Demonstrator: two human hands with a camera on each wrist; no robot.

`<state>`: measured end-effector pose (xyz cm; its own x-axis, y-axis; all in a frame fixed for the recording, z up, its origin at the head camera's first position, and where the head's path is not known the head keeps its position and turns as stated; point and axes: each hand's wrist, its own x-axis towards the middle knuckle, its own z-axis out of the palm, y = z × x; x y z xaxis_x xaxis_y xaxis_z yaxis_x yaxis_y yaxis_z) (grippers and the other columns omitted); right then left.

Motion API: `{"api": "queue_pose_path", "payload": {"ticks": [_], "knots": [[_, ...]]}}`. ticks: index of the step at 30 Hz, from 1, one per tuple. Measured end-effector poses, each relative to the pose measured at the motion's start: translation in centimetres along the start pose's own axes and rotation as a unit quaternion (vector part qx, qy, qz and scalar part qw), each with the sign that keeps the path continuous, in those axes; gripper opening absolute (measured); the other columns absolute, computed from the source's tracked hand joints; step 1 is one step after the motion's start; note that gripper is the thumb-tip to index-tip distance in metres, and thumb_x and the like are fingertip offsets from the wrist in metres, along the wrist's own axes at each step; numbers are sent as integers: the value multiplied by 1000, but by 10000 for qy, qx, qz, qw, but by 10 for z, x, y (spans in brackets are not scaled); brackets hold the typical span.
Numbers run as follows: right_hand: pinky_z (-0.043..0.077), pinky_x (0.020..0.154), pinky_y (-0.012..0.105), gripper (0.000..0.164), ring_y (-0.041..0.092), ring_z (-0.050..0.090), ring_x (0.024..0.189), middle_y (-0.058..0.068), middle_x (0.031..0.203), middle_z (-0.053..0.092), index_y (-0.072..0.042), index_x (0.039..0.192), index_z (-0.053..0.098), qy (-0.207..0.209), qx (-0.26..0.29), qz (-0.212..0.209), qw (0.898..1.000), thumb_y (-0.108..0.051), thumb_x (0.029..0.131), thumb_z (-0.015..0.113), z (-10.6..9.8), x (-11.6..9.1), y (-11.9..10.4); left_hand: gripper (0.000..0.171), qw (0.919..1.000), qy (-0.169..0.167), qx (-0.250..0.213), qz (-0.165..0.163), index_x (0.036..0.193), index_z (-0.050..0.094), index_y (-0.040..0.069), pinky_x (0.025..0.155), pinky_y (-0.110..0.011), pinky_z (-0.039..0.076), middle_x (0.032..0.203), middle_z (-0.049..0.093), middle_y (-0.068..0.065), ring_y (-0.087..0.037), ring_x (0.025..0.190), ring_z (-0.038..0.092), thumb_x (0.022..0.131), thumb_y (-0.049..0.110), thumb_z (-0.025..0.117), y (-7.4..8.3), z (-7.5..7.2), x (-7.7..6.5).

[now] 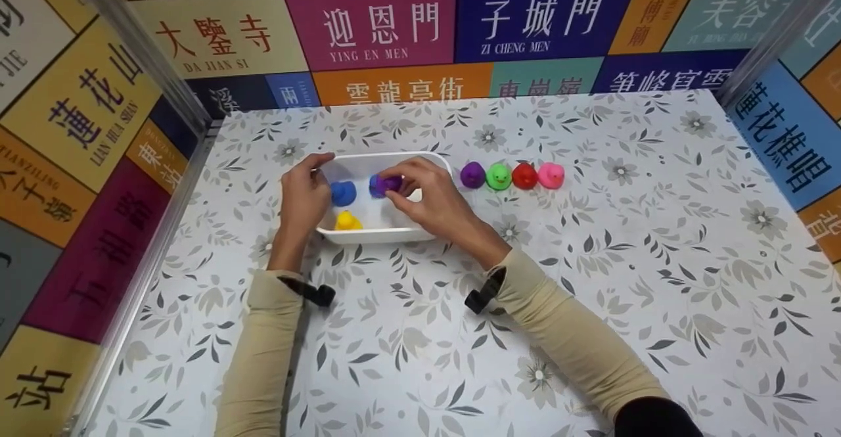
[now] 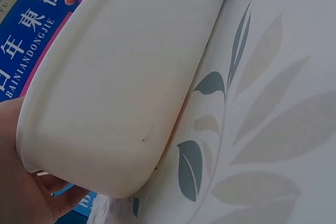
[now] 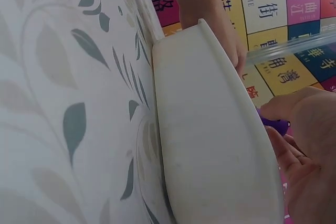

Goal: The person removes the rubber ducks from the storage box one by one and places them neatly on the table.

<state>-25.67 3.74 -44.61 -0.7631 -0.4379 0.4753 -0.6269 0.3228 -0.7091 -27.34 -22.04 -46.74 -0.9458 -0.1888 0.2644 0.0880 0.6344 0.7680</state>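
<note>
A white plastic tub [image 1: 384, 235] stands on the table. My left hand [image 1: 305, 190] grips its left end, and in the left wrist view the fingers [image 2: 65, 203] curl against the outside of the wall. Over the tub, my right hand [image 1: 437, 197] pinches a purple rubber duck [image 1: 393, 183] between thumb and fingertips. The right wrist view shows this duck [image 3: 278, 123] just past the rim, largely hidden by fingers. Inside the tub are a blue duck [image 1: 343, 194] at the left, a yellow duck [image 1: 347, 221] at the near side, and a blue shape [image 1: 375, 186] partly behind the purple duck.
Right of the tub, a purple duck [image 1: 472, 175], a green duck [image 1: 499, 176], a red duck [image 1: 524, 176] and a pink duck [image 1: 550, 175] stand in a row. The table [image 1: 420, 358] has a floral cover. Colourful lettered walls [image 1: 368, 29] bound its back and sides.
</note>
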Motion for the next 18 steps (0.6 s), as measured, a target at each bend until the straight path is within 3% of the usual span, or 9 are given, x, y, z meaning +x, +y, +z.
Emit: {"api": "queue_pose_path", "payload": {"ticks": [10,18], "knots": [[62,83,24,27,13,70,90,8,118,71,-9,124,79,207,-39,-175,9996,-11,97,80,-15,-12,9,44,9999,26,-98,44,134,75,8,104,-41,53,136,76,-13,-27,115,68,103,-3,46,-1,-2,1],[62,82,27,28,17,72,91,13,120,71,-7,124,79,456,7,-474,9978,-10,96,81,-31,-23,16,44,10000,-22,-35,-30,136,75,10,107,-43,53,138,75,-12,-27,118,69,104,-1,46,0,-1,0]]}}
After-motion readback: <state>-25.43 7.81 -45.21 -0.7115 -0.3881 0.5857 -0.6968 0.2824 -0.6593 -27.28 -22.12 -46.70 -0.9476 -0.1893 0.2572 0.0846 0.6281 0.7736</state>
